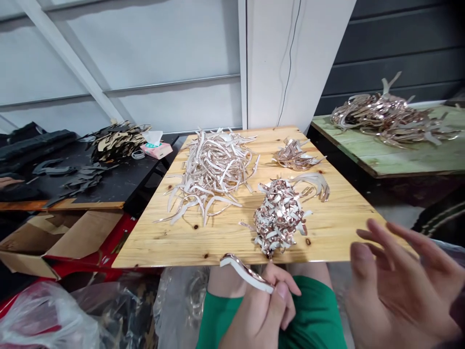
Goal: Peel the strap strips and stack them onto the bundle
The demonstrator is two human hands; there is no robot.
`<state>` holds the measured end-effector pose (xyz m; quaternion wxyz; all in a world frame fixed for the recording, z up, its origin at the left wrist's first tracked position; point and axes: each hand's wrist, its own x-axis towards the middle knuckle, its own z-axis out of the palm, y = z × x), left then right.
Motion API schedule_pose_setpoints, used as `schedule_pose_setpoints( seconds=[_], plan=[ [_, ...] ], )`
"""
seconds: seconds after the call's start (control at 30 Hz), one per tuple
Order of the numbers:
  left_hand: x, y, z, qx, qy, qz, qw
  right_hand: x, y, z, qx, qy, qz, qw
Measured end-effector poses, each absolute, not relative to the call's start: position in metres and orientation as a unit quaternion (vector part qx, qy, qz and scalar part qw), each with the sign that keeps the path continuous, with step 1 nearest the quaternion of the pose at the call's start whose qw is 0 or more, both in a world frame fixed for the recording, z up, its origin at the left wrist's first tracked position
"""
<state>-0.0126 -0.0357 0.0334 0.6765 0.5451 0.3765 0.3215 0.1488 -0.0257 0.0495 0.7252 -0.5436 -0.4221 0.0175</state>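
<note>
My left hand [263,308], low in the middle of the view, pinches a curved strip [247,274] with a shiny rose-gold face and a white edge. The strip's free end points up and left, in front of the table edge. At the lower right, my right hand [403,291] is open, its fingers apart and nothing in it. Just beyond my left hand lies a heap of small rose-gold and white pieces [279,215] on the wooden table [225,242]. A large tangle of long, pale curved strips [214,165] covers the table's far left part.
A smaller bundle of shiny strips [296,155] lies at the back right. A green table [385,165] on the right bears another pile. On the left, a dark table [116,186] holds scraps and a tissue box [157,149], with a cardboard box [80,235] below.
</note>
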Motion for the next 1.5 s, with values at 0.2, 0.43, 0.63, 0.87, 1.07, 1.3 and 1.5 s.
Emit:
schedule_pose_setpoints(
  seconds=[0.2, 0.43, 0.63, 0.87, 1.07, 1.3, 1.5],
  plan=[
    [-0.015, -0.044, 0.041, 0.589, 0.414, 0.34, 0.605, 0.137, -0.035, 0.065, -0.47, -0.688, 0.323, 0.448],
    [-0.036, -0.045, 0.052, 0.593, 0.463, 0.407, 0.518, 0.134, -0.039, 0.054, -0.483, -0.651, 0.405, 0.423],
    [-0.03, -0.049, 0.036, 0.586, 0.498, 0.435, 0.47, 0.125, -0.04, 0.047, -0.49, -0.649, 0.421, 0.402],
    [-0.021, -0.045, 0.019, 0.505, 0.468, 0.485, 0.539, 0.12, -0.039, 0.035, -0.494, -0.628, 0.465, 0.382],
    [-0.024, -0.042, 0.019, 0.51, 0.477, 0.469, 0.541, 0.119, -0.039, 0.027, -0.493, -0.629, 0.447, 0.401],
    [-0.031, -0.038, 0.032, 0.595, 0.497, 0.375, 0.508, 0.126, -0.035, 0.027, -0.458, -0.554, 0.567, 0.402],
    [-0.036, -0.034, 0.037, 0.638, 0.477, 0.329, 0.507, 0.128, -0.036, 0.031, -0.456, -0.574, 0.553, 0.396]
  ],
)
